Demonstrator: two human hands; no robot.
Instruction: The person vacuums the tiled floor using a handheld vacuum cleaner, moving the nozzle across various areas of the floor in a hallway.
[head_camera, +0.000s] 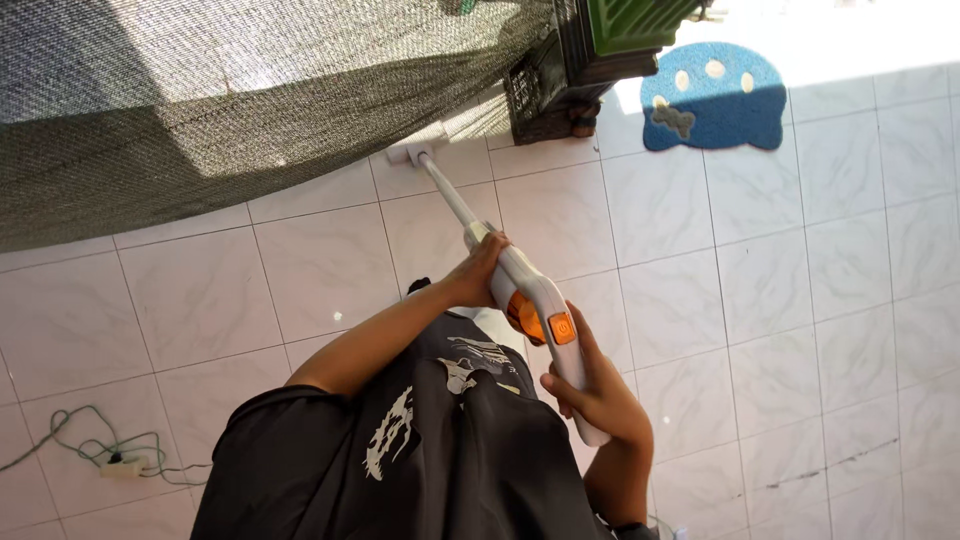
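I hold a white stick vacuum (530, 290) with orange parts, slanting from my chest down to the floor. My left hand (478, 272) grips its upper tube just below the body. My right hand (598, 395) is closed around the rear handle, below an orange button. The thin tube runs up-left to a white floor head (413, 153), which rests on the white tiles at the edge of a dark mesh net (200, 100). My black printed shirt fills the lower middle.
A blue mat (714, 100) with pale spots lies at the top right. A dark wicker stand (550, 95) with a green object on it sits beside it. A power strip with a coiled cable (112, 455) lies at the lower left.
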